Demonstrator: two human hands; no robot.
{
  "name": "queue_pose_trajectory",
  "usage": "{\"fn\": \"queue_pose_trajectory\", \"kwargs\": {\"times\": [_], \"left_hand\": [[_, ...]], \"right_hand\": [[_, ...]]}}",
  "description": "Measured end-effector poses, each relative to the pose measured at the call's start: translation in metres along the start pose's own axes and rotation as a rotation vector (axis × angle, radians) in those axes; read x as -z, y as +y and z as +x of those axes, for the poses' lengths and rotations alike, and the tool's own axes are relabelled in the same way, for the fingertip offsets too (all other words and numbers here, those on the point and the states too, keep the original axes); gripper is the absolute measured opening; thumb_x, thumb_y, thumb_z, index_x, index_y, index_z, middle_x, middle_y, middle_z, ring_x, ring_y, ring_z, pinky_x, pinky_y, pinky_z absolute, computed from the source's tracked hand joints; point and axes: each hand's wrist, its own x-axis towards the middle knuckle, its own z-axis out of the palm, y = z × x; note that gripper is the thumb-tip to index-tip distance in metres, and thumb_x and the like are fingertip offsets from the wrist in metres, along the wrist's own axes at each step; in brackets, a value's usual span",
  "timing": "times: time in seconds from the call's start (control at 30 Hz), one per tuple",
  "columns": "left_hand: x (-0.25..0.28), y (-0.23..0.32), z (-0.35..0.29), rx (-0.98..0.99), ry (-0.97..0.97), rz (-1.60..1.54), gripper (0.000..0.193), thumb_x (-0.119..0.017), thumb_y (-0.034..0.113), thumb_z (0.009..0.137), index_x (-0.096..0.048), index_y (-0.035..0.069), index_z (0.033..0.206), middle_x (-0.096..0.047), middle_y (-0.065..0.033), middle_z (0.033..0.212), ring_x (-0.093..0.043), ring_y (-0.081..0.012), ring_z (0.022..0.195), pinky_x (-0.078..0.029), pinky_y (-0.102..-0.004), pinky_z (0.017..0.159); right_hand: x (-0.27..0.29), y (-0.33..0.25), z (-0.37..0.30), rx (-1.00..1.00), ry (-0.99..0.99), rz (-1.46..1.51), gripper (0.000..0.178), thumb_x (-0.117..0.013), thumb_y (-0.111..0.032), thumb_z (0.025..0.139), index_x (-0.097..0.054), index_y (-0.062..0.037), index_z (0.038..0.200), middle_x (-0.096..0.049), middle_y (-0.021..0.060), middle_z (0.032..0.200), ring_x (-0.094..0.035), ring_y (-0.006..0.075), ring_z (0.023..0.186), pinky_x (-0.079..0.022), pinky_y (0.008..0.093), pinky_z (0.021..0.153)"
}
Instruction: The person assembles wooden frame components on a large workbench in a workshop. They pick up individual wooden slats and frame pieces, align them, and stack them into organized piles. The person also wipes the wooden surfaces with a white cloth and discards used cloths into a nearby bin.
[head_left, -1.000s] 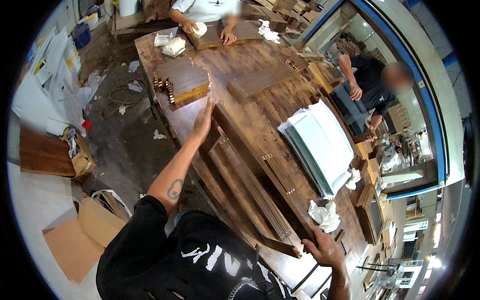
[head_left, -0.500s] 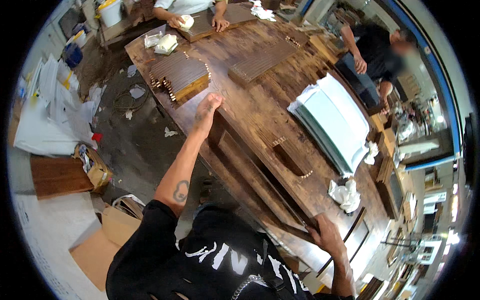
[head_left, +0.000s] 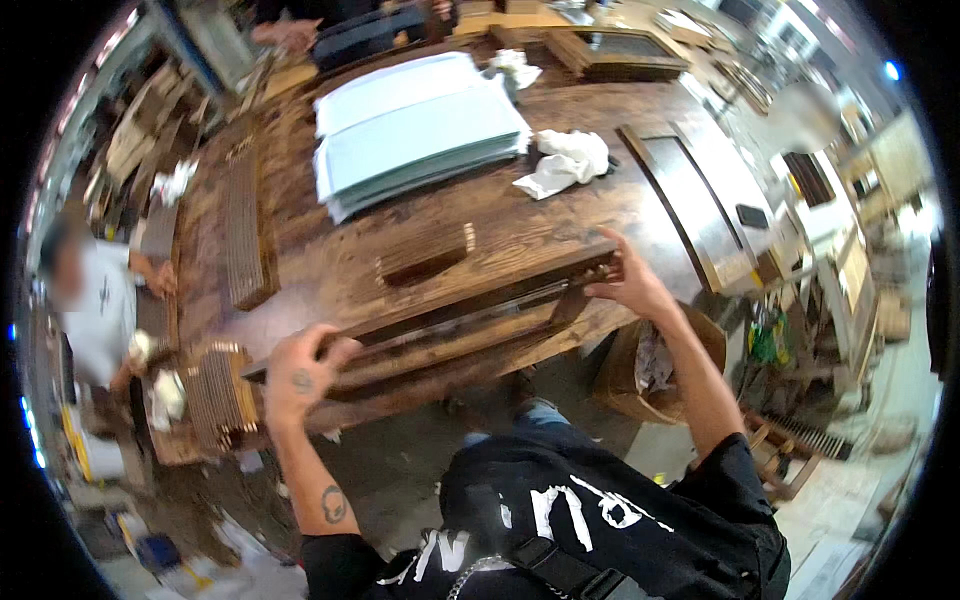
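A long, narrow brown wooden frame (head_left: 480, 292) spans the space between my two hands, at the near edge of the wooden table (head_left: 300, 285). My left hand (head_left: 300, 372) is closed round its left end, with thumb and fingers curled over the rail. At the right end my right hand (head_left: 632, 278) grips the frame between thumb and fingers. Just beyond the frame lies a short bundle of thin brown strips (head_left: 425, 255) with pale ends. Beside my left hand sits another stack of brown strips (head_left: 222, 395).
A stack of pale blue-white sheets (head_left: 420, 135) lies farther back, beside crumpled white cloth (head_left: 565, 162). Another frame (head_left: 690, 205) and a phone (head_left: 752, 216) are at the right. Below the table stands a cardboard box (head_left: 650, 375). People work at the left (head_left: 100, 310) and far side.
My view has turned to the right. The frame, held at both ends throughout, now runs more nearly across the view instead of slanting steeply down to the right.
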Motion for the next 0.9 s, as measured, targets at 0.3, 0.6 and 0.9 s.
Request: {"fn": "queue_pose_trajectory", "kwargs": {"times": [0.3, 0.6, 0.9], "left_hand": [[-0.079, 0.153, 0.073, -0.336, -0.451, 0.113, 0.045, -0.059, 0.044, 0.094, -0.061, -0.001, 0.099, -0.062, -0.0275, 0.082, -0.060, -0.0448, 0.080, -0.047, -0.0465, 0.071], [-0.086, 0.180, 0.045, -0.296, -0.343, 0.094, 0.041, -0.064, 0.035, 0.092, -0.064, 0.000, 0.113, -0.066, -0.0236, 0.089, -0.066, -0.0323, 0.081, -0.049, -0.0381, 0.075], [-0.092, 0.184, 0.043, -0.294, -0.416, 0.251, 0.038, -0.061, 0.035, 0.093, -0.060, 0.002, 0.112, -0.063, -0.0276, 0.084, -0.062, -0.0457, 0.082, -0.047, -0.0488, 0.071]], "right_hand": [[-0.055, 0.015, -0.020, 0.035, 0.258, -0.029, 0.090, -0.082, -0.035, 0.073, -0.030, -0.0108, 0.142, -0.065, 0.0260, 0.103, -0.064, 0.0436, 0.097, -0.051, 0.0480, 0.082], [-0.050, 0.034, -0.030, 0.249, 0.280, 0.036, 0.079, -0.082, -0.037, 0.073, -0.038, -0.0100, 0.133, -0.066, 0.0202, 0.098, -0.065, 0.0384, 0.093, -0.053, 0.0461, 0.076], [-0.060, 0.044, -0.030, 0.321, 0.350, 0.068, 0.078, -0.083, -0.032, 0.071, -0.039, -0.0100, 0.132, -0.067, 0.0189, 0.100, -0.065, 0.0384, 0.093, -0.053, 0.0453, 0.077]]}}
